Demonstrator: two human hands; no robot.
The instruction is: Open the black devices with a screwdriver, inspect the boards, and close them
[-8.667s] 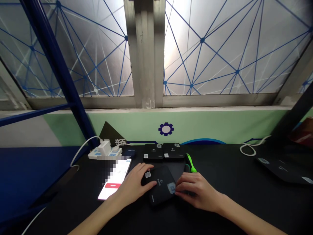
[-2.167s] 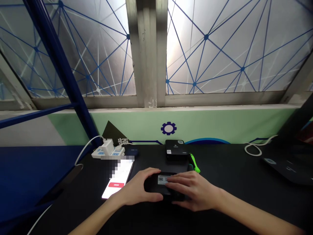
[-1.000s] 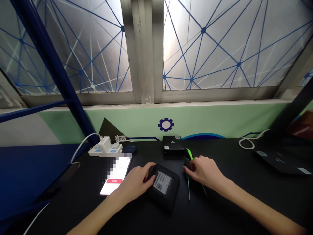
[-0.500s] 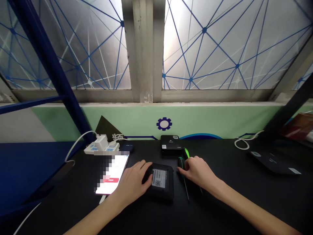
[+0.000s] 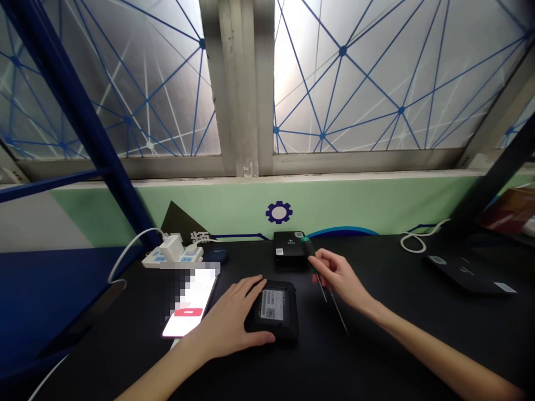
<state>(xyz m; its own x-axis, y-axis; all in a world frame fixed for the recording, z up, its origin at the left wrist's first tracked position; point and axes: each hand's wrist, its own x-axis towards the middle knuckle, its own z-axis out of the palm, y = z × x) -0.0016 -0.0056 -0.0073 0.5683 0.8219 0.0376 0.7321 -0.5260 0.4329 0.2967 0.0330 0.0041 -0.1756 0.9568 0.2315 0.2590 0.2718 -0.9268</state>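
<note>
My left hand [image 5: 228, 317] cups the left end of a flat black device [image 5: 278, 323], with fingers along its far edge and thumb along its near edge. A printed label sticker faces up on the device. My right hand [image 5: 338, 278] is lifted above the table and pinches a green-and-black screwdriver [image 5: 309, 250], whose handle points toward the back. Its thin metal shaft [image 5: 322, 291] runs down past my fingers. A second thin shaft [image 5: 340, 314] shows below my wrist; I cannot tell what it belongs to.
A second black box [image 5: 286, 250] stands at the table's back edge. To the left lie a lit phone [image 5: 190, 306], partly blurred, a white power strip [image 5: 171, 255] with a plugged-in charger, and a small dark case [image 5: 216, 255]. A flat black device [image 5: 463, 266] and a white cable [image 5: 418, 242] lie at the right.
My right hand has lifted the screwdriver off the table and moved back and up. My left hand has shifted its grip to the black device, which stays in nearly the same place.
</note>
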